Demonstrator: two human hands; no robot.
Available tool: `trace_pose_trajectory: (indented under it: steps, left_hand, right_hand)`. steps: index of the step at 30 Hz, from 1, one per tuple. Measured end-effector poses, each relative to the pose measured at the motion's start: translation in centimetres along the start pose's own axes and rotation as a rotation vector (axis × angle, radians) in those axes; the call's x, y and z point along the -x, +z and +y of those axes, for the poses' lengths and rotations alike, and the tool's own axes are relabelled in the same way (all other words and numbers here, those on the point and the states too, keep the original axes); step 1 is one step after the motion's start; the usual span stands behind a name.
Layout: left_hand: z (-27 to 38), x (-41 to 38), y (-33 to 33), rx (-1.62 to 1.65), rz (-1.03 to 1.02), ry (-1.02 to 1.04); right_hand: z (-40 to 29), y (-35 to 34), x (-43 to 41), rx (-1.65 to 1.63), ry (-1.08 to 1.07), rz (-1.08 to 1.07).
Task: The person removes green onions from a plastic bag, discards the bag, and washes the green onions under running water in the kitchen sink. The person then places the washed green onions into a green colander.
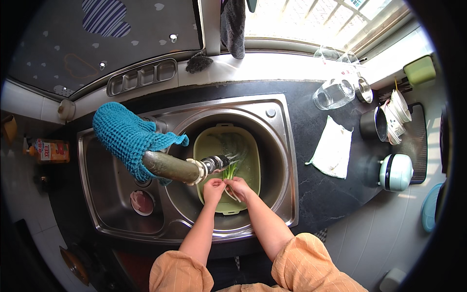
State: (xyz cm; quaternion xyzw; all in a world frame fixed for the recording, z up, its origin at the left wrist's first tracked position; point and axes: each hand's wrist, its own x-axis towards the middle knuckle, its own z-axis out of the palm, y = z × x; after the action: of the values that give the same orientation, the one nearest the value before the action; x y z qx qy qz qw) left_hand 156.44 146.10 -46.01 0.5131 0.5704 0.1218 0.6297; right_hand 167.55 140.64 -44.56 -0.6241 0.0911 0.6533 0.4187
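Note:
Green onions (230, 171) with white ends are held over a green plastic basin (258, 160), which stands in the round bowl of a steel sink (281, 146). My left hand (213, 189) pinches them with its fingertips, close against my right hand (237, 187), whose fingers are closed around the stalks. Water runs from the faucet (175, 166) just above the leaves. A blue knitted cloth (124, 135) is draped over the faucet's back part. The undersides of both hands are hidden.
In the left sink bowl sits a dish of raw meat (142, 202). The right counter bears a white cloth (332, 148), a large glass jar (334, 94), a dark pot (373, 124), stacked bowls (397, 116) and a pale-green small appliance (396, 172). An orange bottle (53, 150) is far left.

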Motion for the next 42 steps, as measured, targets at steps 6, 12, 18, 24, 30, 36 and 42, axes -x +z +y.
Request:
trace_pose_trajectory:
  steps: [6,12,18,24,30,36,42]
  left_hand:
    - [0.9,0.3,-0.2,-0.1,0.042,0.024]
    - [1.7,0.4,-0.3,0.102,-0.026,-0.081]
    - [2.9,0.6,-0.9,-0.076,-0.177,0.044]
    - [3.9,0.7,-1.7,-0.553,-0.263,0.407]
    - [4.8,0.8,-1.9,-0.716,-0.235,0.551]
    - [4.4,1.1,-1.1,-0.766,-0.132,0.408]
    - [3.0,-0.2,-1.0,-0.658,0.088,0.185]
  right_hand:
    - [0.5,-0.2,-0.5,-0.005,-0.078,-0.006]
    - [0.2,-0.5,-0.6,-0.02,-0.071,-0.03]
    - [-0.5,-0.4,0.0,0.108,-0.132,0.048]
    - [-0.3,-0.8,-0.2,0.086,-0.139,0.022]
    - [-0.4,-0.5,0.1,0.034,-0.121,0.008]
    - [0.3,0.1,-0.3,0.029,-0.164,0.057]
    - [-0.6,0.8,0.8,-0.047,-0.072,0.037]
